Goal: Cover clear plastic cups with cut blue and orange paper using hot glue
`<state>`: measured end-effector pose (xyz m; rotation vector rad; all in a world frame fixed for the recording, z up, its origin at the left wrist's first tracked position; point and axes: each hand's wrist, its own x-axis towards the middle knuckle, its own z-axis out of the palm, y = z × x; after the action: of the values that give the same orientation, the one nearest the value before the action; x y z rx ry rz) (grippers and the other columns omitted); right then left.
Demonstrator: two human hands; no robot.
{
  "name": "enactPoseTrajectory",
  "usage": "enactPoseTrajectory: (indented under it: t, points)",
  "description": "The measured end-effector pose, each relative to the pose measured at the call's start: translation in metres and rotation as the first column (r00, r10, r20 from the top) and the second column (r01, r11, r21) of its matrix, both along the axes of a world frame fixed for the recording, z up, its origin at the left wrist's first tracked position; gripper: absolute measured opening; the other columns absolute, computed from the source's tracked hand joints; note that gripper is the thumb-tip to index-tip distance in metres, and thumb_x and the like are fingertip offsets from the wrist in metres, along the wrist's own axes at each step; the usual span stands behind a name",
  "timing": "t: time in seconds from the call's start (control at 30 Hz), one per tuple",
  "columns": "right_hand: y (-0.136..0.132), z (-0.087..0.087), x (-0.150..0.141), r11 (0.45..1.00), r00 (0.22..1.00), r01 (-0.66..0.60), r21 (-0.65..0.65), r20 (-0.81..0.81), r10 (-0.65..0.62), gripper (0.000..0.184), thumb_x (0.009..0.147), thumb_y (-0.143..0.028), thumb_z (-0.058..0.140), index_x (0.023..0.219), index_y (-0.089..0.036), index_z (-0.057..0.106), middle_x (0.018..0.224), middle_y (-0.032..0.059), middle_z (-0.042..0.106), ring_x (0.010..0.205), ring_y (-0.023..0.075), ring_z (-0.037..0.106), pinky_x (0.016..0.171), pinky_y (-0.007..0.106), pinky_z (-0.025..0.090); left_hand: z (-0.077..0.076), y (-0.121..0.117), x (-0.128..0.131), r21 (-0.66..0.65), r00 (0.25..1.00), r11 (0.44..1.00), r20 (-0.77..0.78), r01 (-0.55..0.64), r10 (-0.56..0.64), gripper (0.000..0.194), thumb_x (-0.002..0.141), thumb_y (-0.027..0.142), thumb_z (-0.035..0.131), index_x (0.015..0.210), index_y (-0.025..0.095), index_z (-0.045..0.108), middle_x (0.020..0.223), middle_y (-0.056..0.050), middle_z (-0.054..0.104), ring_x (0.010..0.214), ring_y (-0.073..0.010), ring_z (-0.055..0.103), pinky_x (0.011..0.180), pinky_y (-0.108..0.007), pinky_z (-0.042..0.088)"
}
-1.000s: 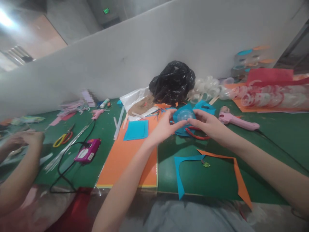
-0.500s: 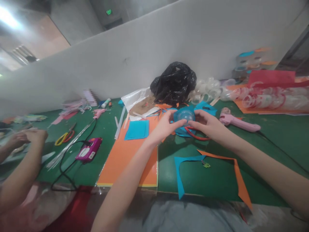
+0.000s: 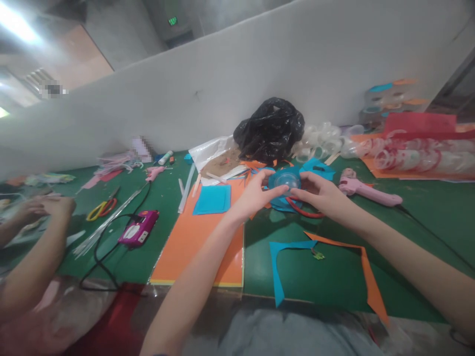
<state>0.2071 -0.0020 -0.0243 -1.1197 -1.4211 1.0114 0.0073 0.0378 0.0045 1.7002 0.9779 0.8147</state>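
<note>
Between both hands is a clear round plastic piece (image 3: pixel 288 181), like a small cup or dome, against blue paper. My left hand (image 3: pixel 260 192) grips its left side, thumb in front. From the right, my right hand (image 3: pixel 316 189) pinches its other side, and the two thumb tips almost meet at its near edge. Just beneath lie more blue paper (image 3: pixel 284 203) and the red handle of a tool (image 3: pixel 306 211), probably scissors, mostly hidden. Nearer to me on the green table (image 3: pixel 297 277) are a blue paper offcut (image 3: pixel 275 269) and an orange offcut (image 3: pixel 367 277).
Left are orange sheets (image 3: pixel 200 252) with blue squares (image 3: pixel 212 200), a purple device (image 3: pixel 139 228), scissors (image 3: pixel 102 208) and a co-worker's hands (image 3: pixel 52 207). A pink glue gun (image 3: pixel 371 192) lies right. Behind stand a black bag (image 3: pixel 272 129) and clear plastic cups (image 3: pixel 322 138).
The view has shifted slightly. Both hands keep the same grip on the clear plastic piece, and the things on the table stay in place.
</note>
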Motion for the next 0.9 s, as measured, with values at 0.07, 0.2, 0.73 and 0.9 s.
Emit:
enactPoseTrajectory:
  t: [0.07,0.2,0.73,0.9]
  points:
    - [0.0006,-0.0017,0.0000,1.000,1.000,0.002,-0.003,-0.017,-0.002,0.051,0.069,-0.064,0.082,0.099,-0.026,0.066,0.100,0.0037,0.076,0.090,0.0254,0.072,0.087,0.046,0.061,-0.0008,0.0002,-0.0004,0.008,1.000,1.000,-0.011,-0.006,0.006,0.057,0.080,0.050,0.079,0.125,0.021,0.059,0.134,-0.013,0.064,0.127,-0.0317,0.057,0.102,-0.044,0.047]
    - [0.0008,-0.0036,-0.0003,1.000,1.000,-0.001,-0.009,-0.026,0.001,0.053,0.069,-0.066,0.082,0.099,-0.026,0.067,0.100,0.0040,0.076,0.091,0.0259,0.072,0.089,0.046,0.060,0.0007,-0.0009,-0.0003,0.018,0.999,1.000,-0.048,-0.006,0.007,0.058,0.081,0.050,0.077,0.127,0.020,0.057,0.138,-0.014,0.061,0.129,-0.0319,0.056,0.104,-0.045,0.047]
    - [-0.0003,0.0032,-0.0016,1.000,1.000,-0.010,-0.012,-0.029,0.009,0.052,0.071,-0.063,0.081,0.103,-0.026,0.064,0.117,0.0066,0.078,0.110,0.0293,0.073,0.100,0.047,0.058,-0.0043,-0.0030,0.0050,0.012,0.998,1.000,0.060,0.020,-0.021,0.059,0.083,0.048,0.077,0.128,0.019,0.053,0.127,-0.014,0.067,0.114,-0.0278,0.065,0.095,-0.041,0.052]
    - [-0.0002,0.0031,0.0037,0.993,0.986,0.084,0.079,0.135,-0.094,0.047,0.082,-0.063,0.070,0.111,-0.026,0.064,0.115,0.0075,0.077,0.105,0.0286,0.072,0.095,0.046,0.058,-0.0013,-0.0027,0.0046,0.002,0.993,1.000,0.115,0.006,-0.006,0.048,0.084,0.042,0.076,0.120,0.018,0.055,0.121,-0.012,0.069,0.111,-0.0263,0.067,0.096,-0.040,0.051]
